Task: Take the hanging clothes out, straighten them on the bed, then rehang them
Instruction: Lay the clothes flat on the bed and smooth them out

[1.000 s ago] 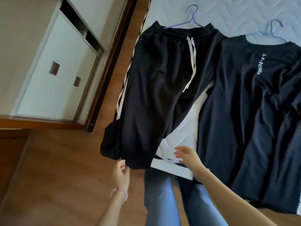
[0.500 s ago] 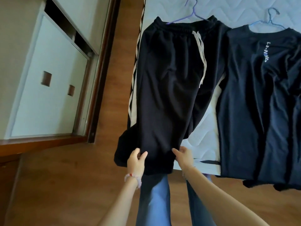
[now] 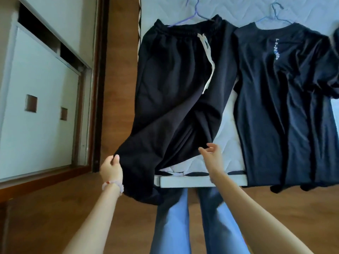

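Pale lettering (image 3: 275,49) "LI-NING" runs down the chest of the dark T-shirt (image 3: 286,110)

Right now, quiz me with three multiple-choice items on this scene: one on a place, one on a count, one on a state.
1. Where is the T-shirt?
A) on the bed, right of the trousers
B) on the floor
C) in the wardrobe

2. How many hangers show?
A) one
B) two
C) three

3. What is the left hand doing?
A) lying flat on the bed
B) holding a hanger
C) gripping a trouser leg

Key:
1 A: it lies spread on the bed beside the trousers.
2 B: a purple hanger tops the trousers and a blue hanger tops the T-shirt.
3 C: its fingers curl round the hem, off the bed's edge.
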### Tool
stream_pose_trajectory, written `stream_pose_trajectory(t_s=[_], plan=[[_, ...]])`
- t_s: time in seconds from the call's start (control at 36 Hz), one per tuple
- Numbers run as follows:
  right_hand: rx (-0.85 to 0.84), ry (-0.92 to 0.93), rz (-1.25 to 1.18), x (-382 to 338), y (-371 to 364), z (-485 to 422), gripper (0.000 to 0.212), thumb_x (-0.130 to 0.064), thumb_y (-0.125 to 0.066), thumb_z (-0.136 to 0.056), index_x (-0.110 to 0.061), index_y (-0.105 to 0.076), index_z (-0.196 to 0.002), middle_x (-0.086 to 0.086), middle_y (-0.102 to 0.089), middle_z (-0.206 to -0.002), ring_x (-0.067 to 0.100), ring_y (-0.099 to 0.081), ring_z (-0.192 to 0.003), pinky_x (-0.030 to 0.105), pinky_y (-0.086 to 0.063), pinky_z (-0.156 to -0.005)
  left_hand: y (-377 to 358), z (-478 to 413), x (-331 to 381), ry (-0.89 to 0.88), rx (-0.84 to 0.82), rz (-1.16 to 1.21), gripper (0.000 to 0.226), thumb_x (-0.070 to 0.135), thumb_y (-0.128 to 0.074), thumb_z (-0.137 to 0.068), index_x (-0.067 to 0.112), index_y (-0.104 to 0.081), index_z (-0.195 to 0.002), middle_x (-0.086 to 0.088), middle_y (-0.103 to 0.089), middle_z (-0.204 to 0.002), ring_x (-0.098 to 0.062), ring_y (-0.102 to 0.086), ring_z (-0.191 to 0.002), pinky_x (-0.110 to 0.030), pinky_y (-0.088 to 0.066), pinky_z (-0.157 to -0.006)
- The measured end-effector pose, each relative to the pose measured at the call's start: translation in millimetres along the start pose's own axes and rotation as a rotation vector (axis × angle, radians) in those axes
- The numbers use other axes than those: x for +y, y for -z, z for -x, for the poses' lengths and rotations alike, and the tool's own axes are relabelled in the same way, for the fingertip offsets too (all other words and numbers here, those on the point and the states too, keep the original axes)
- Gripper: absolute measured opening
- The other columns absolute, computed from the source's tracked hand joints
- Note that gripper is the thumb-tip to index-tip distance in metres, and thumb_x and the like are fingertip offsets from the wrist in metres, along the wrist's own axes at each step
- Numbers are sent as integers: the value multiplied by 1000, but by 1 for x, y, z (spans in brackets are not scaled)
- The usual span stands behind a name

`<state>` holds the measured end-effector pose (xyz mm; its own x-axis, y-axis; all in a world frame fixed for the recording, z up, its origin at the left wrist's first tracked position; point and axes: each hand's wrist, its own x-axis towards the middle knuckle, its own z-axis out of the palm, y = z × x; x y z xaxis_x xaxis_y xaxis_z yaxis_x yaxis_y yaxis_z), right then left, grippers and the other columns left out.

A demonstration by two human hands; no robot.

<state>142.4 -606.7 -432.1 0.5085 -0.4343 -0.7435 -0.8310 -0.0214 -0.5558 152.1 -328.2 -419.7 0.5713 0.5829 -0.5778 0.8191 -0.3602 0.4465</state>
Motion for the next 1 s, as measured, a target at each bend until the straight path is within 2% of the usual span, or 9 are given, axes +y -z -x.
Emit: stream_pose_trajectory(t_s=[0.14, 0.28, 0.39, 0.53, 0.61, 0.69, 0.83, 0.92, 1.0], plan=[[3, -125, -82, -7, 20, -37, 70, -26, -66, -90, -9, -30, -148, 7, -50, -137, 25, -54, -115, 38, -43, -105, -9, 1, 1, 56, -159, -38, 39, 29, -40, -99, 4, -51, -127, -15, -53, -131, -37, -46, -123, -41, -36, -97], [-78, -142, -201, -13, 19, -50, 31, -19, -62, -93, -8, -59, -122, 9, -65, -119, 26, -63, -108, 35, -51, -96, -21, 9, -11, 24, -161, -187, 29, 24, -44, -98, 4, -53, -117, -16, -56, -118, -39, -54, -108, -46, -44, -91], [-90, -120, -218, -15, 22, -44, 22, -19, -61, -94, 1, -64, -104, 22, -67, -117, 32, -64, -111, 40, -55, -96, -33, 35, -1, -398, 123, -371, 27, 6, -52, -90, 7, -55, -116, -15, -52, -121, -34, -52, -109, -45, -47, -87], [-115, -75, -232, -17, 34, -30, 31, -15, -61, -94, 12, -61, -108, 25, -69, -107, 21, -68, -88, 21, -57, -68, -81, 81, 22, -934, -193, -478, 35, 11, -55, -89, 11, -54, -125, -4, -53, -128, -22, -52, -118, -31, -46, -96], [-168, -31, -244, -21, 44, -26, 29, -16, -61, -94, 9, -64, -108, 22, -70, -105, 20, -68, -88, 18, -58, -67, -123, 98, 30, -773, -331, -528, 62, 26, -54, -93, 16, -25, -147, 3, -24, -153, -14, -29, -141, -24, -30, -112], [-218, -7, -241, -32, 55, -25, 27, -17, -63, -93, 7, -65, -106, 21, -71, -105, 20, -68, -89, 25, -57, -75, -149, 100, 40, -639, -243, -628, 78, 33, -59, -90, 10, -14, -149, -3, -18, -156, -16, -24, -143, -25, -24, -116], [-324, 35, -257, -48, 80, -24, 8, -14, -61, -94, -13, -68, -90, 3, -73, -93, 18, -70, -89, 18, -60, -70, -157, 110, 54, -671, -121, -656, 42, -3, -48, -88, 5, -52, -129, -13, -61, -121, -29, -59, -110, -32, -45, -91], [-397, 92, -277, -62, 92, -26, 11, -13, -60, -95, -8, -69, -93, 2, -73, -91, 14, -69, -85, 20, -60, -74, -153, 131, 64, -666, -192, -631, 31, -1, -43, -92, 12, -61, -114, -8, -68, -98, -27, -65, -90, -30, -47, -68], [-477, 155, -263, -76, 100, -23, 24, -11, -57, -96, 8, -63, -109, 12, -69, -94, 17, -65, -89, 26, -57, -86, -151, 164, 68, -556, -354, -435, 20, 17, -49, -95, 12, -60, -111, -10, -69, -91, -27, -65, -85, -35, -51, -71]])
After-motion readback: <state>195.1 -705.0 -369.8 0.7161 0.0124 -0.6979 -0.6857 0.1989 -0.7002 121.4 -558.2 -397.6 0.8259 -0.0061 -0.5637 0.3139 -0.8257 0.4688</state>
